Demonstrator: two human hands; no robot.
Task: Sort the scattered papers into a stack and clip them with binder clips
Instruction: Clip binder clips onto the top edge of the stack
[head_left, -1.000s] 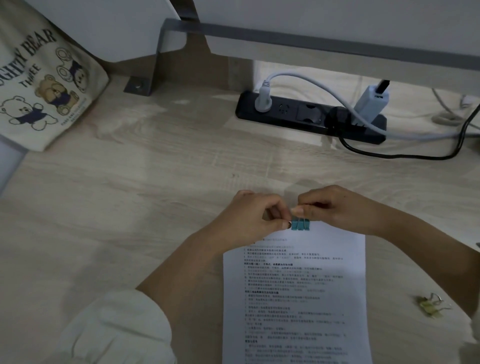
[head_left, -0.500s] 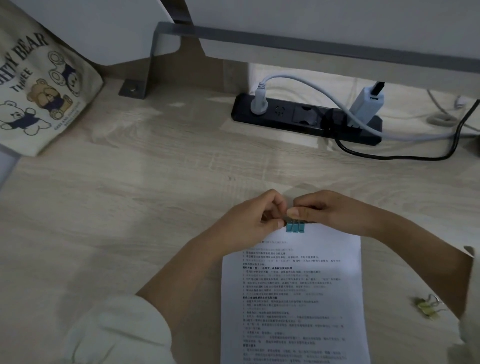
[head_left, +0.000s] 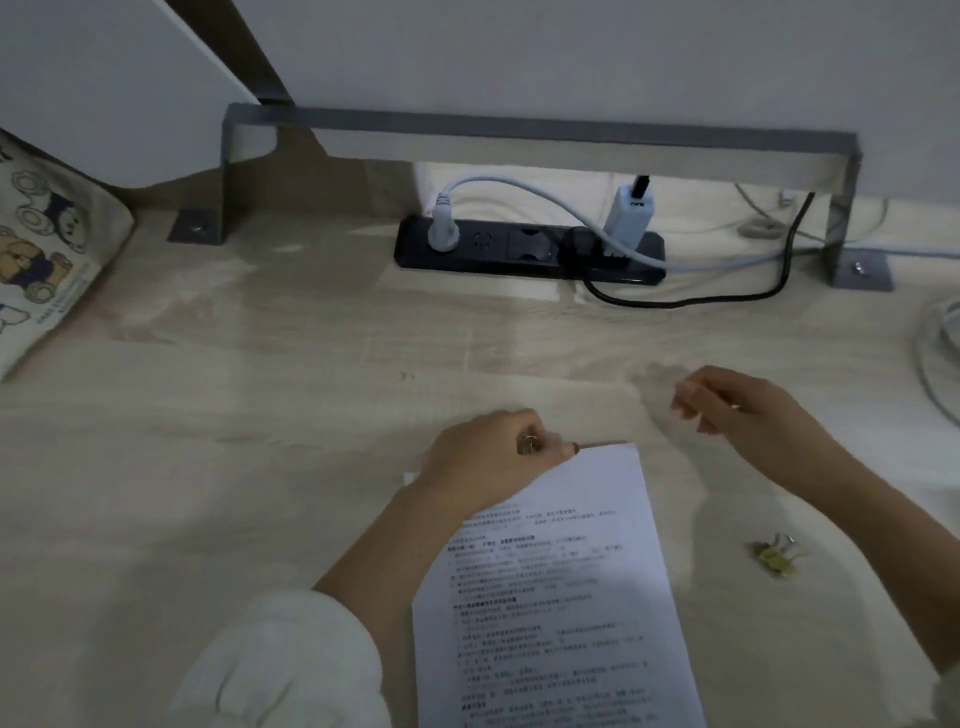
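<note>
A stack of printed papers (head_left: 566, 597) lies on the wooden desk (head_left: 234, 441), running off the bottom edge. My left hand (head_left: 488, 462) rests on the stack's top left corner. Its fingers are pinched on a binder clip, of which only a silver wire loop (head_left: 529, 445) shows; the clip's body is hidden under the fingers. My right hand (head_left: 753, 415) hovers off the paper to the upper right, fingers loosely curled and holding nothing, slightly blurred. A yellow binder clip (head_left: 776, 557) lies loose on the desk right of the stack.
A black power strip (head_left: 519, 250) with plugs and cables sits at the back under a grey metal bracket (head_left: 519, 136). A bear-print cloth bag (head_left: 41, 260) leans at the left. Coiled cable (head_left: 935, 343) lies at the right edge.
My right hand has let go of the blue clip and pulled away to the right. My left hand slid left along the paper's top edge and now covers the clip.
</note>
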